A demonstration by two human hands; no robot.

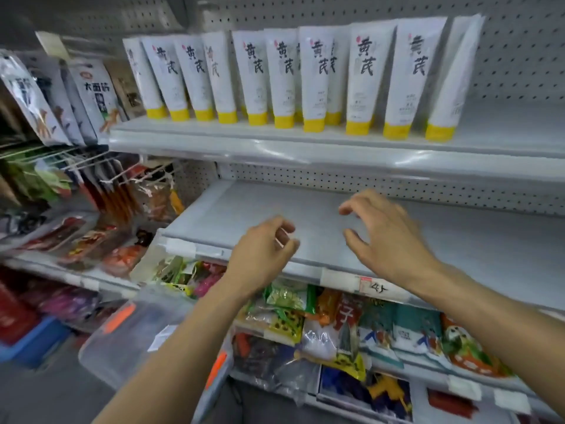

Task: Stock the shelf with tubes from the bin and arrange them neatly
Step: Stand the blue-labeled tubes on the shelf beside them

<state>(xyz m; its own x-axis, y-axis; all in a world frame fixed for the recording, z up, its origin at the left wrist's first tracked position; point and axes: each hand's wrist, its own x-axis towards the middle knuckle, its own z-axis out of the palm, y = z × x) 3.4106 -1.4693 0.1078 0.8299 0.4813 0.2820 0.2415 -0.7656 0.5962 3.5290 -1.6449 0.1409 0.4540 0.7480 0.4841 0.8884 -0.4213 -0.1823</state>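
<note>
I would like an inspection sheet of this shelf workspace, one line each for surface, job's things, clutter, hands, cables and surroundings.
Surface: grey metal middle shelf, paper labels on its front edge.
Job's things: white tubes with yellow caps stand cap-down in a row on the upper grey shelf; clear plastic bin with orange latches low at left, contents unclear.
Clutter: colourful snack packets on the lower shelves.
Grippers: left hand and right hand hover over the middle shelf's front, fingers loosely curled, holding nothing.
Cables: nothing seen.
Surroundings: grey pegboard back wall; hanging snack bags at left.
</note>
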